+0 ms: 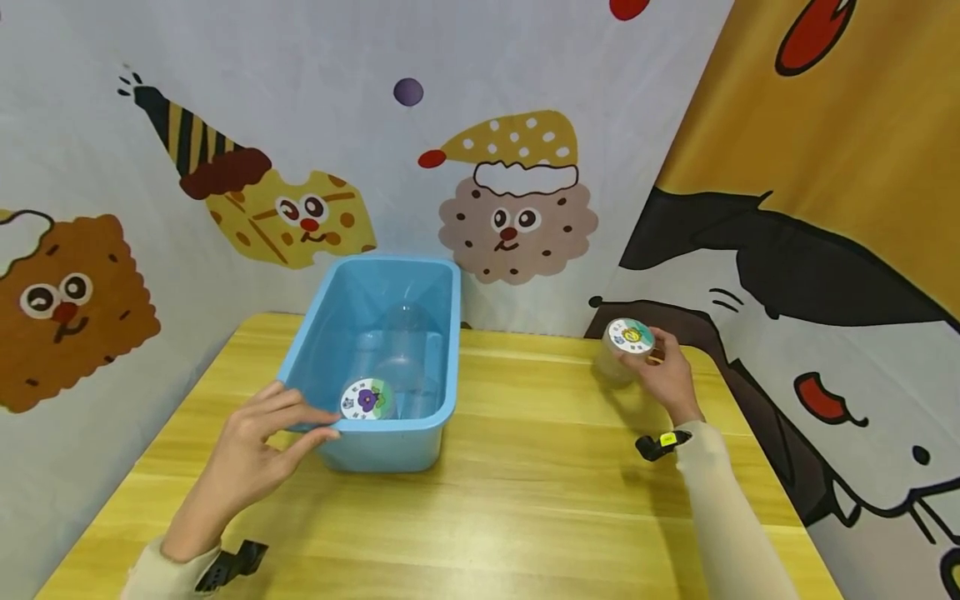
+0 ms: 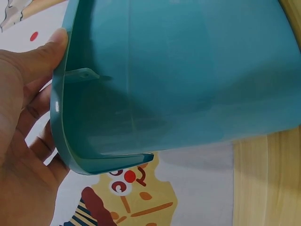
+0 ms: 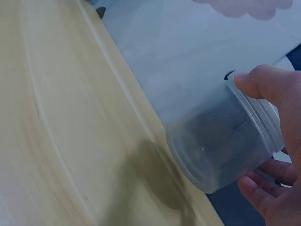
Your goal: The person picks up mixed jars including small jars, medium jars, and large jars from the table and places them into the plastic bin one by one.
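Note:
My left hand pinches the near left rim of a light blue plastic bin, thumb and fingers on either side of the edge. Inside the bin, near that rim, is a jar with a round purple-flower label on top; clear plastic shapes show behind it. At the far right of the table, my right hand grips a clear plastic jar around its lid end. Its top carries a round sunflower label. In the right wrist view the jar's base hangs close over the table edge, its shadow on the wood.
The yellow wood-grain table runs beneath both hands. A cloth backdrop with cartoon figures hangs right behind the table and along its sides. The bin stands at the table's back left, against the backdrop.

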`<state>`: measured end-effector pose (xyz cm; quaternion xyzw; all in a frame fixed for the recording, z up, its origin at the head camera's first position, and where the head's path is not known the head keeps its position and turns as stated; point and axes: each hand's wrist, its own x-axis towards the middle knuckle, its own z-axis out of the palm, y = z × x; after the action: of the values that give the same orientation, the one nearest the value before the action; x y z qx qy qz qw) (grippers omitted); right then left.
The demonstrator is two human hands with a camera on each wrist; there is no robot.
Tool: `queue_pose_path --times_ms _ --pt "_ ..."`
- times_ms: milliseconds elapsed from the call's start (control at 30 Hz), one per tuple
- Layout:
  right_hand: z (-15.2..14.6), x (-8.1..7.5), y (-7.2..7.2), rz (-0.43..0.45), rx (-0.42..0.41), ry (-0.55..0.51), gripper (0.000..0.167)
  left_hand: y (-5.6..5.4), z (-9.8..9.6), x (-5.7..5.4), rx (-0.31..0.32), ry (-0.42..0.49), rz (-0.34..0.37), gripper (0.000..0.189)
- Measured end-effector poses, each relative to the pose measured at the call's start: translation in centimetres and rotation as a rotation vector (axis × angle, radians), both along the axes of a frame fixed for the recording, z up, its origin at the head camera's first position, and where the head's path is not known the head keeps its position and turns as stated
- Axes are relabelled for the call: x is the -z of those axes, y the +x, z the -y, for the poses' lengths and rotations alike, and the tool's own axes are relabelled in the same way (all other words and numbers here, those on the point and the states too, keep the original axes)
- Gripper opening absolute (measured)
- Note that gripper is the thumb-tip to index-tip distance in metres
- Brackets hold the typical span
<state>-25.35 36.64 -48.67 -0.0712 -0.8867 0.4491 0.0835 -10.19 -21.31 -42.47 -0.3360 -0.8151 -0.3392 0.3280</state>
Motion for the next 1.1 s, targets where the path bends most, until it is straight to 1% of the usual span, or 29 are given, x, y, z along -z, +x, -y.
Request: queue_pose_path --times_ms 233,667,900,1100 --pt "1.8 -0.8 0.4 -0.032 -0.034 -0.007 0.094 -0.2 0.0 0.1 0.008 0.007 -0.002 0.010" --pt "4.5 -2.4 0.3 -0.096 -0.103 -0.008 0.091 -0.2 0.0 0.2 -0.003 0.002 -0.008 0.010" --pt "6.2 -3.9 0.6 -0.144 -0.157 -0.003 0.088 -0.1 0.0 0.2 -0.003 0.005 -0.002 0.011" --pt "7.6 -5.2 0.8 -0.163 -0.203 0.003 0.091 -0.1 0.0 0.2 -0.006 0.004 -0.003 0.013"
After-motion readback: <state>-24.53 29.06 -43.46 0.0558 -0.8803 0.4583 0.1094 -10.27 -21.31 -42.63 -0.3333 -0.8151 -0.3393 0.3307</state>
